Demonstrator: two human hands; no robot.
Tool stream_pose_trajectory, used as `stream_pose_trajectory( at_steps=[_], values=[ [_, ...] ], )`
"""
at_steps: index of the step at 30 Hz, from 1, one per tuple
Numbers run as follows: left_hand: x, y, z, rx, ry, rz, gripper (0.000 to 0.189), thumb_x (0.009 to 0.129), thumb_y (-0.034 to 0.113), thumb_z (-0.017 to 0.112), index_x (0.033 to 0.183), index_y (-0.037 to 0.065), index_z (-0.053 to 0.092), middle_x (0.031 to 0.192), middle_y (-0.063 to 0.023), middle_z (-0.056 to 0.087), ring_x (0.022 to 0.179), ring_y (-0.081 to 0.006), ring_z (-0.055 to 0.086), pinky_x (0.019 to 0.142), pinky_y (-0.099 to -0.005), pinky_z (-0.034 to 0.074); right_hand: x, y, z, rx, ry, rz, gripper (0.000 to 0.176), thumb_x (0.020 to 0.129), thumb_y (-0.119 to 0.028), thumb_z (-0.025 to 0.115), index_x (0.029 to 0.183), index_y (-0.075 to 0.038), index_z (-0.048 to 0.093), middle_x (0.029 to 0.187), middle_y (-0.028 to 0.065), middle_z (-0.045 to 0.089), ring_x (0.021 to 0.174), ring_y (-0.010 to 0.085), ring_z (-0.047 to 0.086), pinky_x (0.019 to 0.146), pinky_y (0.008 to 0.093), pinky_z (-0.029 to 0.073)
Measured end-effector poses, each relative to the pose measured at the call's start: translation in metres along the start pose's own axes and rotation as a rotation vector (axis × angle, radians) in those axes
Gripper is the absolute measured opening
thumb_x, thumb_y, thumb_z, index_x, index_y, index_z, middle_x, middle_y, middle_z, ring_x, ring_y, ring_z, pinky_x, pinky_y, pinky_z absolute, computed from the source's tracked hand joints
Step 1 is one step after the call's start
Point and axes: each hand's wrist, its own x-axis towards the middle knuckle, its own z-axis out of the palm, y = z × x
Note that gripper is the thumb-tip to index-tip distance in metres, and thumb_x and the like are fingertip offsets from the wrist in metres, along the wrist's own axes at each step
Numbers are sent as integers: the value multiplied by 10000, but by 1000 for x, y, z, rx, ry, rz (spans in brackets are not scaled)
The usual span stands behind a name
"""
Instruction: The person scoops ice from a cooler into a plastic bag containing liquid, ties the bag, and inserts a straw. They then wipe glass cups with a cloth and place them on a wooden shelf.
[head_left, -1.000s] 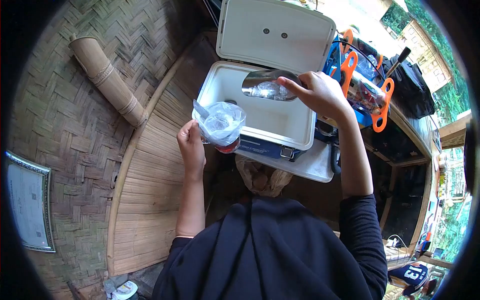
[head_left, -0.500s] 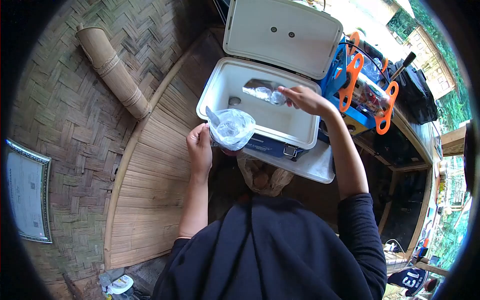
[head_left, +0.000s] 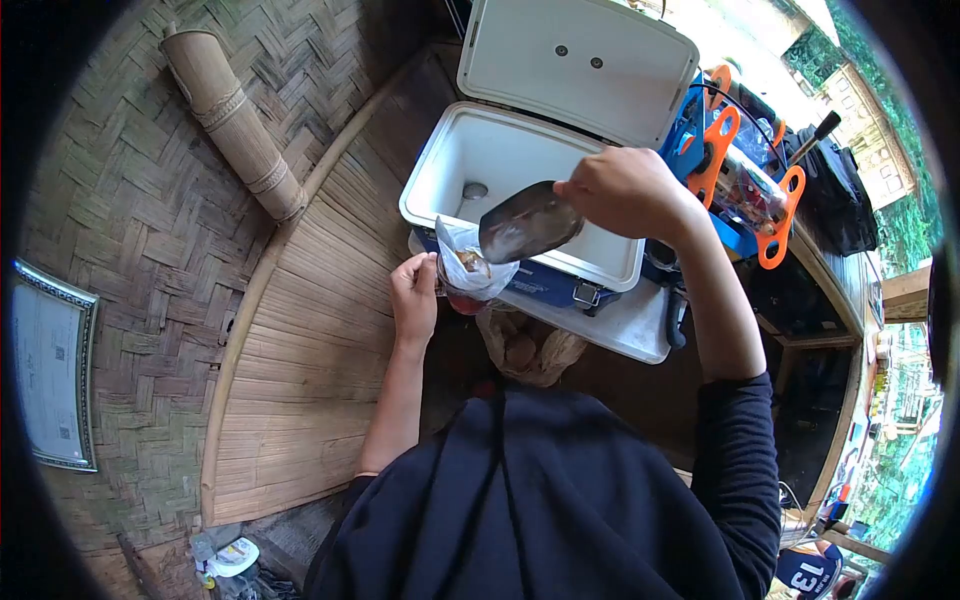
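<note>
My left hand (head_left: 415, 285) is closed at the left side of a clear plastic bag (head_left: 462, 240), holding it upright by the cooler's near left corner. The bag's mouth gapes upward, and something red shows low at its base. In my right hand (head_left: 630, 195), held palm down, is a metal ice scoop (head_left: 535, 218). The scoop tips down to the left, its front edge right over the bag's mouth. Behind both hands stands a white-lined blue cooler box (head_left: 420, 195) with its lid (head_left: 580, 65) raised. A small round metal piece (head_left: 475, 190) lies inside it.
Right of the cooler is a blue rack with orange handles (head_left: 715, 150), plus a black bag (head_left: 835, 190). A pale ledge (head_left: 640, 340) juts out under the cooler. Woven wall and slatted bamboo (head_left: 300, 390) border the left. A person in a numbered shirt (head_left: 808, 572) is at bottom right.
My right hand has swung the scoop from over the cooler, where it carried ice, left and down to the bag, tipping it over. My left hand stays closed at the bag.
</note>
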Motion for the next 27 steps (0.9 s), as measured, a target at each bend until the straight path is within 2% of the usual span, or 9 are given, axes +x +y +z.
stream_pose_trajectory(
  at_steps=[7,11,12,15,17,20,22,24,27],
  values=[
    [-1,1,-2,22,-36,34,364,966,188,485,644,31,420,614,78,379,600,-14,305,506,-228,268,-7,-36,-15,-260,244,-125,316,820,-228,574,599,-15,650,529,151,576,526,305,618,530,382,495],
    [-5,9,-1,-1,-3,45,366,967,191,484,645,32,414,614,73,379,602,-17,306,508,-228,264,-16,-41,-32,-289,305,-37,323,830,-249,583,608,-25,654,536,149,580,526,305,619,529,391,493],
    [-6,14,0,-3,22,51,366,967,191,484,645,32,411,615,73,379,603,-18,305,509,-228,262,-17,-38,-40,-271,275,-12,221,790,-211,553,695,-80,704,650,133,655,624,271,670,547,380,502],
    [-10,18,-10,-64,16,78,372,969,187,482,644,41,374,613,73,344,601,-19,285,503,-237,244,-1,-21,-32,-278,179,117,277,834,-270,515,764,-92,716,722,115,677,683,267,680,586,391,514],
    [-11,14,-18,6,43,122,377,970,182,479,646,50,339,613,74,312,598,-18,271,498,-244,232,24,-8,-4,-309,34,194,285,835,-280,504,816,-95,720,784,110,691,742,266,686,612,391,520],
    [-17,21,-24,96,44,131,384,970,170,476,652,66,286,617,73,263,594,-20,249,489,-255,211,76,20,72,-368,-345,277,364,760,-261,569,1074,-119,683,1070,79,670,978,245,646,691,477,507],
    [-17,20,-27,91,70,129,382,968,167,477,652,66,287,616,73,267,593,-21,250,487,-252,210,98,29,114,-430,-458,305,383,704,-248,672,1074,-149,679,1020,28,676,911,227,656,569,439,497],
    [-19,26,-29,96,56,111,378,965,158,474,648,67,290,613,72,268,590,-22,252,487,-248,213,124,50,174,-486,-469,302,231,722,-235,692,943,-170,710,916,2,677,783,214,660,465,370,457],
    [-20,28,-31,64,11,75,371,960,149,472,642,69,297,604,68,280,585,-21,259,487,-245,220,155,84,264,-504,-390,198,171,768,-182,648,916,-127,712,923,69,694,763,244,677,472,420,473]
  ],
)
